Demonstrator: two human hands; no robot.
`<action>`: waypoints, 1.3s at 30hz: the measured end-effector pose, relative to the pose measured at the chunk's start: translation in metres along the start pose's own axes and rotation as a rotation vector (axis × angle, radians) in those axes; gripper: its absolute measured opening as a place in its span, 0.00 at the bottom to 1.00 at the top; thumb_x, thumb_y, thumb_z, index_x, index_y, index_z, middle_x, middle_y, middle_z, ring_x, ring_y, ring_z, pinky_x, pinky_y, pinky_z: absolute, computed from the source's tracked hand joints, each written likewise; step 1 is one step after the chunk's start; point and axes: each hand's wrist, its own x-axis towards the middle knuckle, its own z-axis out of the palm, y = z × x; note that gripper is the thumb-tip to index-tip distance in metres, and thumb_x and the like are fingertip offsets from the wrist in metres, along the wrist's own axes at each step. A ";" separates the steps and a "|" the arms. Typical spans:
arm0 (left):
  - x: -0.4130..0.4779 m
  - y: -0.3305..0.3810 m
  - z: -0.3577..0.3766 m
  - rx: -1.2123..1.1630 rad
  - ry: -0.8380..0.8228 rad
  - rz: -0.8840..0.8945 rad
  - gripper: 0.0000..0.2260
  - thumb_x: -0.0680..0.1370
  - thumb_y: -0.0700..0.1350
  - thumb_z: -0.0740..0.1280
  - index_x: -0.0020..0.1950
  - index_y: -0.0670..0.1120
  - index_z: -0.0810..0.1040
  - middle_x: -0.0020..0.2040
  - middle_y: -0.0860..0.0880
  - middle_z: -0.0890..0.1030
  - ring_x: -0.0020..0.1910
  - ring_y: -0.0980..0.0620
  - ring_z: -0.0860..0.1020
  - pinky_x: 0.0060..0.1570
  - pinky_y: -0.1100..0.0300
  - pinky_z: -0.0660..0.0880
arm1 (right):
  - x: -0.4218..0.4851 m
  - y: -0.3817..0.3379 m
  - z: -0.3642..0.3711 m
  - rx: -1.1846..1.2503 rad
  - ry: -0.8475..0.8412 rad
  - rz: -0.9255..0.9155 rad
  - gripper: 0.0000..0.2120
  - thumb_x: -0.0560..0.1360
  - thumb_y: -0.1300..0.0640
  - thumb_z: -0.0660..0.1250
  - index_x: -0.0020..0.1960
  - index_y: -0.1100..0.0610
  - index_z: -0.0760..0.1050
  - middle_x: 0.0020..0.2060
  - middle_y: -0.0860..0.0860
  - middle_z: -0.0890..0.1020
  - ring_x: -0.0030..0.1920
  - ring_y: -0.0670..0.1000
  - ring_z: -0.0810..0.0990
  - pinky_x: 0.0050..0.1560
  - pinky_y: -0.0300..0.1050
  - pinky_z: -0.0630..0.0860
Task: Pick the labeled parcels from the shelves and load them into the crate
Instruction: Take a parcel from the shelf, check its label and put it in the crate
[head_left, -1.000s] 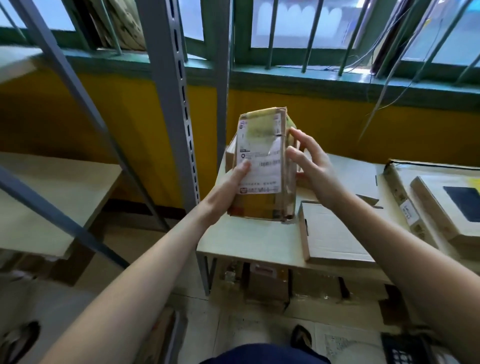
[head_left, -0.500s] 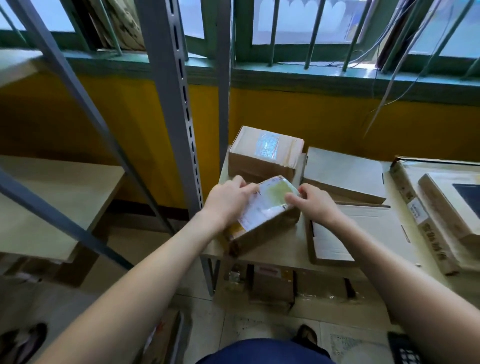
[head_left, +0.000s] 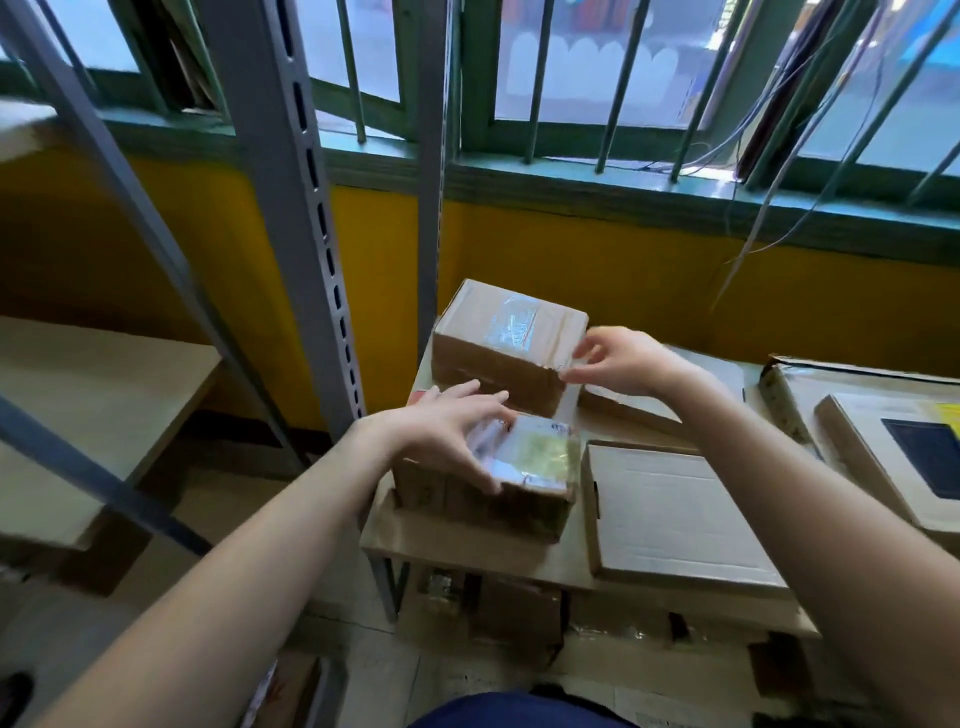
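Observation:
A small brown parcel with a white label (head_left: 524, 467) lies flat near the front left of the shelf board (head_left: 467, 551). My left hand (head_left: 447, 426) rests on its left top with the fingers spread and relaxed. Behind it stands a larger brown taped box (head_left: 498, 343) with a shiny tape patch on top. My right hand (head_left: 618, 361) hovers at that box's right corner, fingers loosely bent, thumb and fingertips just touching the edge without a grip. No crate is in view.
A flat white carton (head_left: 675, 514) lies right of the small parcel, another flat box (head_left: 654, 405) behind it, and a long box with a dark panel (head_left: 883, 441) at far right. Grey shelf uprights (head_left: 291, 208) stand left. More parcels (head_left: 514, 613) sit below.
The labelled parcel, held upright in both hands a second ago, was laid flat on the shelf. My right hand left it and moved up to the larger box behind.

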 end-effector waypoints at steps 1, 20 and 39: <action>0.002 0.002 -0.002 -0.096 0.060 -0.011 0.34 0.70 0.58 0.70 0.72 0.56 0.59 0.77 0.54 0.51 0.75 0.51 0.46 0.72 0.45 0.43 | 0.008 0.000 0.002 0.022 0.029 -0.033 0.26 0.70 0.44 0.70 0.64 0.52 0.69 0.64 0.57 0.71 0.59 0.54 0.73 0.56 0.47 0.70; 0.029 -0.003 -0.056 -0.937 0.956 0.046 0.30 0.77 0.58 0.59 0.75 0.53 0.52 0.71 0.52 0.64 0.50 0.71 0.72 0.43 0.76 0.70 | 0.026 0.031 -0.010 1.069 0.238 -0.018 0.24 0.80 0.43 0.47 0.72 0.53 0.57 0.59 0.53 0.75 0.55 0.53 0.78 0.51 0.49 0.76; 0.061 -0.014 -0.026 -0.420 0.777 -0.549 0.17 0.81 0.50 0.54 0.70 0.56 0.62 0.64 0.44 0.66 0.52 0.48 0.72 0.49 0.55 0.70 | 0.022 0.013 0.050 0.755 -0.136 0.007 0.24 0.81 0.47 0.51 0.75 0.50 0.51 0.65 0.49 0.70 0.60 0.53 0.74 0.50 0.53 0.78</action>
